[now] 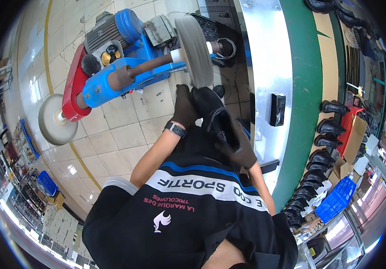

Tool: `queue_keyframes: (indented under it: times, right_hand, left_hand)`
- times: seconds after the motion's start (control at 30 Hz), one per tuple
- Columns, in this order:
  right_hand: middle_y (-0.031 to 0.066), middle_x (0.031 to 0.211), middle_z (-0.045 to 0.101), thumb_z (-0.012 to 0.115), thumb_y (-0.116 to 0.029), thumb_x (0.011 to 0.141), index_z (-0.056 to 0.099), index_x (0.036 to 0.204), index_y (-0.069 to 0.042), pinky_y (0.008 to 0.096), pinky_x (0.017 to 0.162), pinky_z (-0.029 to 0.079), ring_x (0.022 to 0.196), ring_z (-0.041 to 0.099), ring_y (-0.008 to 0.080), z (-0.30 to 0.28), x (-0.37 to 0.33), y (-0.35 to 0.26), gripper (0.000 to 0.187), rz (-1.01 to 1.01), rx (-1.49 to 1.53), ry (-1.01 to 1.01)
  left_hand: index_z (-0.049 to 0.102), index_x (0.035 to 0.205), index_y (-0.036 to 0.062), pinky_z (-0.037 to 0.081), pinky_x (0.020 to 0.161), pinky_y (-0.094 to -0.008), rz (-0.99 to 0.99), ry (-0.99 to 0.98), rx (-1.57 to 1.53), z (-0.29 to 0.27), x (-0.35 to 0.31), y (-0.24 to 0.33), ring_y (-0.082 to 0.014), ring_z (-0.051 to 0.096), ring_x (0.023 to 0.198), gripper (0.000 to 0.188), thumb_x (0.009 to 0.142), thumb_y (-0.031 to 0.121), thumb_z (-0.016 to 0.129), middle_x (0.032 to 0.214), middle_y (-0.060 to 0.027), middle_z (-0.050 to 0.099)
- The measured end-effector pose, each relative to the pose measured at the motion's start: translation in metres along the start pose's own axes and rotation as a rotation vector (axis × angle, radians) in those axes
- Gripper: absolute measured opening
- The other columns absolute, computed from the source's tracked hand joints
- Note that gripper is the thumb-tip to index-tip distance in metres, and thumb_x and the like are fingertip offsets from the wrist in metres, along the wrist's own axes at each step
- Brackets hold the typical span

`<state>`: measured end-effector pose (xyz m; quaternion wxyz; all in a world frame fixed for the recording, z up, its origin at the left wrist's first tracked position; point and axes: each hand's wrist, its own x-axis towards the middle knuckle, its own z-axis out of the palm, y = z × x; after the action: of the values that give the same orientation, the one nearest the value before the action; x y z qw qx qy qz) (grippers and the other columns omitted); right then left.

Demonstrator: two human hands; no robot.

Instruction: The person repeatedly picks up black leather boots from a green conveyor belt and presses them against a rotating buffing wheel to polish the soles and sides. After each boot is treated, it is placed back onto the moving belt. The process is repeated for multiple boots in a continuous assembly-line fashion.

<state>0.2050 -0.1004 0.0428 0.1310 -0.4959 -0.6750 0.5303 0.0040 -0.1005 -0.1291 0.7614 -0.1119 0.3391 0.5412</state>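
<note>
A black shoe (207, 104) is held between my two hands, its toe up at the lower rim of a grey buffing wheel (194, 51); whether it touches cannot be made out exactly. On the toe's left side my left hand (185, 106), in a dark glove with a watch at the wrist, is closed against the shoe. My right hand (243, 152), gloved too, grips the heel end, its fingers partly hidden by the shoe. The shoe's opening faces up toward me.
The wheel's shaft runs through a blue machine body (105, 83) with a red guard (74, 83), a grey motor (108, 33) and a second pale wheel (57, 120). To the right stand a shiny metal ledge (269, 58), a green surface (305, 71) and a row of black shoes (322, 159).
</note>
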Motion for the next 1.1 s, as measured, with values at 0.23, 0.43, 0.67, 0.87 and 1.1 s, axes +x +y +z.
queue_keyframes:
  times: [0.23, 0.43, 0.67, 0.87, 1.1]
  right_hand:
    - [0.0286, 0.108, 0.055, 0.080, -0.029, 0.060, 0.056, 0.135, -0.019, 0.0495, 0.084, 0.048, 0.095, 0.056, 0.0457, -0.002, 0.034, -0.061, 0.080, -0.076, -0.652, -0.061]
    - [0.0261, 0.101, 0.056, 0.078, -0.028, 0.061, 0.061, 0.129, -0.018, 0.0478, 0.079, 0.048, 0.092, 0.056, 0.0407, 0.032, 0.099, -0.031, 0.071, -0.055, -0.860, -0.158]
    - [0.0245, 0.096, 0.058, 0.077, -0.028, 0.064, 0.060, 0.130, -0.015, 0.0481, 0.079, 0.049, 0.090, 0.057, 0.0412, 0.031, 0.081, -0.024, 0.069, -0.120, -0.815, -0.070]
    - [0.0211, 0.101, 0.069, 0.074, -0.027, 0.076, 0.064, 0.123, -0.005, 0.0367, 0.082, 0.051, 0.092, 0.068, 0.0328, 0.005, 0.029, -0.036, 0.053, 0.294, 0.067, 0.106]
    - [0.0098, 0.099, 0.070, 0.071, -0.038, 0.081, 0.067, 0.106, -0.003, 0.0355, 0.072, 0.054, 0.084, 0.067, 0.0211, 0.040, 0.064, 0.051, 0.043, 0.791, 1.169, 0.379]
  left_hand:
    - [0.051, 0.129, -0.0006, 0.053, 0.095, -0.0429, -0.248, -0.240, -0.344, 0.038, -0.003, 0.014, -0.0309, 0.063, 0.108, 0.073, 0.097, 0.062, 0.033, 0.123, -0.0188, 0.061]
    - [0.044, 0.137, -0.0019, 0.045, 0.106, -0.0456, -0.258, -0.570, -0.464, 0.000, 0.039, -0.009, -0.0337, 0.057, 0.118, 0.089, 0.090, 0.074, 0.036, 0.133, -0.0209, 0.054]
    - [0.042, 0.139, -0.0010, 0.043, 0.107, -0.0464, -0.275, -0.435, -0.394, -0.023, 0.044, -0.013, -0.0340, 0.055, 0.121, 0.091, 0.090, 0.075, 0.036, 0.137, -0.0204, 0.051]
    - [0.038, 0.142, -0.0014, 0.042, 0.107, -0.0482, -0.069, -0.104, -0.295, -0.011, 0.034, -0.013, -0.0347, 0.053, 0.124, 0.092, 0.091, 0.075, 0.033, 0.139, -0.0201, 0.049]
    - [0.041, 0.140, 0.0034, 0.044, 0.104, -0.0454, 0.186, -0.145, 0.352, -0.043, 0.105, -0.003, -0.0338, 0.052, 0.125, 0.067, 0.098, 0.056, 0.038, 0.136, -0.0183, 0.052]
